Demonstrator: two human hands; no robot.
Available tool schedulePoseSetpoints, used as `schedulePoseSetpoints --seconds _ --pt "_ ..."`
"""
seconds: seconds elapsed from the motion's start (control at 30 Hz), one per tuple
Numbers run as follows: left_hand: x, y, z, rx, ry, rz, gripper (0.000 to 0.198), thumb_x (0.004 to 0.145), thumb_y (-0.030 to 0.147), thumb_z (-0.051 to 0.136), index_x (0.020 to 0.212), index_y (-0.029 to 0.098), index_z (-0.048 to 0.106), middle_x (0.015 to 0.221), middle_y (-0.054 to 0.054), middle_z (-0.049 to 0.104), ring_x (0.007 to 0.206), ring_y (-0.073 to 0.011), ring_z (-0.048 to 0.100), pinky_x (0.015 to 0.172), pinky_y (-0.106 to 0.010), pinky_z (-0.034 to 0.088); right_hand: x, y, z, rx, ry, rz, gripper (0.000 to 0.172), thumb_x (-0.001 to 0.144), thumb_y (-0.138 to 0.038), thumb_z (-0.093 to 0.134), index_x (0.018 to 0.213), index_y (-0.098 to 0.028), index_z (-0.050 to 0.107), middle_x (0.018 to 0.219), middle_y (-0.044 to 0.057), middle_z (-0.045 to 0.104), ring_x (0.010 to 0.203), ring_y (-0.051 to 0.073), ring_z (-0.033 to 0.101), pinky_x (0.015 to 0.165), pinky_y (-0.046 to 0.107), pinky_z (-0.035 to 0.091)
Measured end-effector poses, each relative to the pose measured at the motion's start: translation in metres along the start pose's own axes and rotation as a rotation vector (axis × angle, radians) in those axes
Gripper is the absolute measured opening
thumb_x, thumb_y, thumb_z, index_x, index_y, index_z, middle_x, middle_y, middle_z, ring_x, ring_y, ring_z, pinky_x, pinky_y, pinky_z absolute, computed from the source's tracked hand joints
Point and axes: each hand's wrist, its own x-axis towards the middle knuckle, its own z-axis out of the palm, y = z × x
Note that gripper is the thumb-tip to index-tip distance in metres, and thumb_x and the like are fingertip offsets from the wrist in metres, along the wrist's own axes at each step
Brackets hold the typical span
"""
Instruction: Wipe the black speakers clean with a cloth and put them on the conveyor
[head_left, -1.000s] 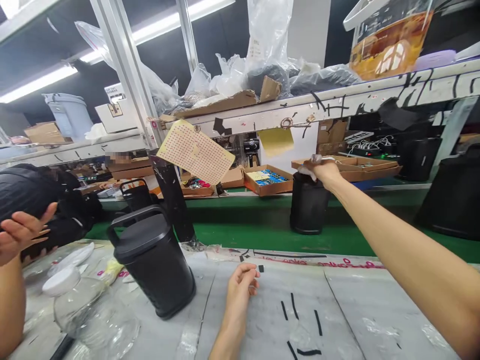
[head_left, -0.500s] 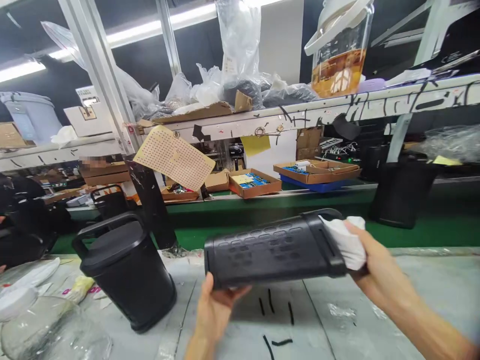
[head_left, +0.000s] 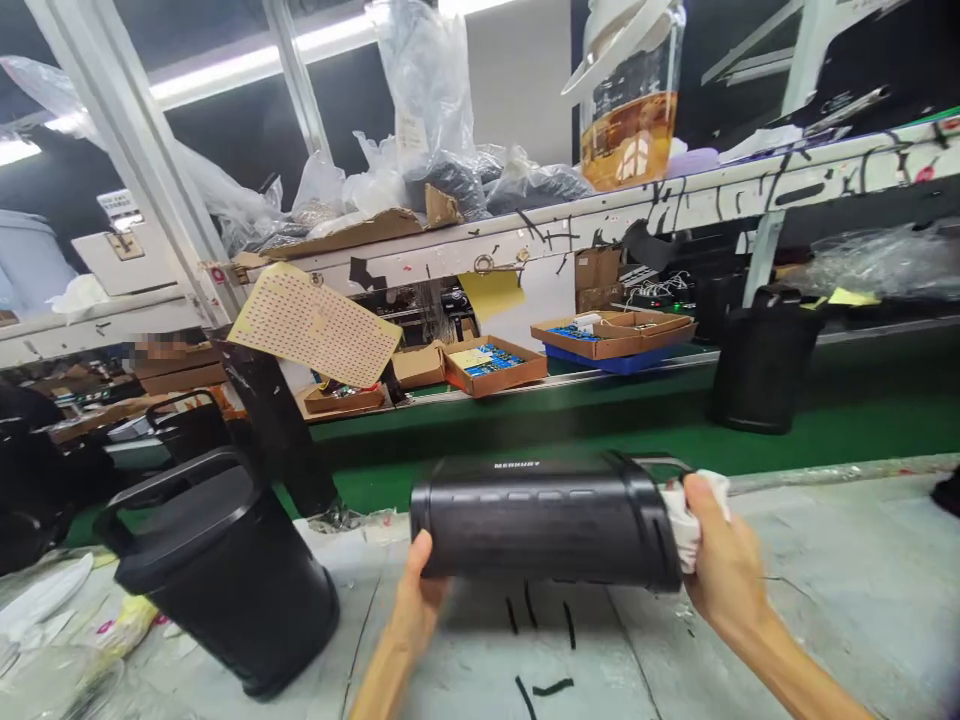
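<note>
Sideways above the bench lies a black portable speaker [head_left: 532,520], its handle at the right and pale lettering along its upper edge. My left hand [head_left: 417,595] grips its left end from below, thumb on the near side. At the handle end, my right hand [head_left: 724,560] is closed round a crumpled white cloth [head_left: 684,530], which presses against the speaker. Part of the cloth and some fingers are hidden. A second black speaker with a carrying handle [head_left: 232,580] stands on the bench to the left of my left hand.
Beyond the bench [head_left: 840,560] runs a green conveyor belt [head_left: 660,410] with another black speaker [head_left: 765,365] on it. Cardboard trays [head_left: 495,368] of blue parts stand behind. Plastic bags [head_left: 427,120] and a jug of amber liquid [head_left: 630,135] occupy the shelf above. Clear plastic wrap lies at left.
The held speaker has rolled, so its lettered side now shows at the top, and it sits more level. My right hand has shifted slightly lower with the cloth. The whole view has moved too.
</note>
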Motion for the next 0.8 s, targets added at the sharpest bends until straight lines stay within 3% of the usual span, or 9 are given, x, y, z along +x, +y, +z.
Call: schedulePoseSetpoints --seconds 0.07,0.17,0.33,0.43,0.53,0.6,0.7,0.73,0.8 --pt "0.0 -0.008 0.001 0.043 0.048 -0.12 0.027 0.094 0.025 0.05 0.104 0.015 0.073 0.087 -0.006 0.077 0.102 -0.0219 0.069 0.102 -0.033 0.048 0.006 0.004 0.004 0.037 -0.002 0.051 0.051 0.064 -0.068 0.072 0.067 -0.023 0.049 0.058 -0.003 0.051 0.056 0.015 0.051 0.05 0.028 0.042" --pt "-0.002 -0.013 -0.003 0.087 0.093 -0.161 0.034 0.096 0.027 0.046 0.123 0.016 0.065 0.091 -0.005 0.078 0.113 -0.0217 0.066 0.11 -0.036 0.042 0.012 0.008 0.001 0.003 -0.075 0.094 0.054 0.063 -0.072 0.069 0.066 -0.022 0.049 0.059 -0.002 0.054 0.057 0.015 0.053 0.051 0.027 0.044" --pt "-0.002 -0.016 -0.002 0.177 0.122 -0.1 0.048 0.094 0.031 0.05 0.138 0.012 0.051 0.113 -0.009 0.073 0.124 -0.0223 0.058 0.112 -0.037 0.04 0.02 0.027 -0.002 -0.137 -0.196 0.166 0.055 0.069 -0.075 0.061 0.07 -0.02 0.058 0.068 0.004 0.065 0.068 0.02 0.062 0.062 0.029 0.051" --pt "-0.001 -0.017 0.0 0.248 0.101 -0.011 0.052 0.091 0.036 0.057 0.139 0.018 0.051 0.125 -0.005 0.068 0.128 -0.0206 0.054 0.113 -0.035 0.038 0.028 0.04 -0.003 -0.26 -0.253 0.173 0.058 0.071 -0.078 0.053 0.068 -0.021 0.062 0.067 0.005 0.067 0.073 0.024 0.065 0.07 0.034 0.054" --pt "0.0 -0.015 0.004 0.306 0.092 0.048 0.054 0.086 0.043 0.064 0.137 0.027 0.053 0.129 -0.001 0.066 0.129 -0.0207 0.054 0.114 -0.035 0.037 0.036 0.033 -0.011 -0.433 -0.218 0.135 0.055 0.067 -0.075 0.059 0.061 -0.021 0.064 0.065 0.007 0.067 0.08 0.031 0.066 0.081 0.042 0.052" --pt "0.0 -0.014 0.007 0.327 0.126 0.038 0.052 0.085 0.045 0.065 0.132 0.027 0.057 0.128 -0.001 0.066 0.128 -0.0222 0.054 0.114 -0.037 0.038 0.039 0.017 -0.019 -0.55 -0.104 0.069 0.052 0.07 -0.07 0.06 0.066 -0.019 0.068 0.072 0.009 0.069 0.087 0.034 0.065 0.089 0.047 0.048" --pt "0.0 -0.012 0.012 0.314 0.135 0.005 0.043 0.086 0.043 0.064 0.124 0.022 0.064 0.125 -0.004 0.068 0.129 -0.0238 0.054 0.114 -0.038 0.038 0.031 -0.005 -0.026 -0.62 0.131 -0.13 0.059 0.088 -0.063 0.039 0.107 -0.017 0.069 0.114 0.014 0.065 0.11 0.033 0.059 0.101 0.049 0.039" --pt "0.0 -0.013 0.012 0.299 0.111 0.017 0.04 0.087 0.042 0.063 0.121 0.021 0.065 0.126 -0.004 0.067 0.13 -0.0233 0.052 0.115 -0.038 0.037 0.026 -0.006 -0.025 -0.619 0.167 -0.253 0.058 0.093 -0.059 0.033 0.12 -0.017 0.063 0.127 0.015 0.059 0.117 0.031 0.055 0.103 0.047 0.037" --pt "0.0 -0.014 0.012 0.269 0.055 0.064 0.037 0.089 0.043 0.061 0.119 0.021 0.066 0.131 -0.003 0.065 0.134 -0.0204 0.048 0.117 -0.033 0.033 0.012 0.002 -0.016 -0.684 0.082 -0.572 0.051 0.099 -0.047 0.031 0.133 -0.017 0.054 0.139 0.014 0.051 0.126 0.028 0.05 0.107 0.045 0.035"
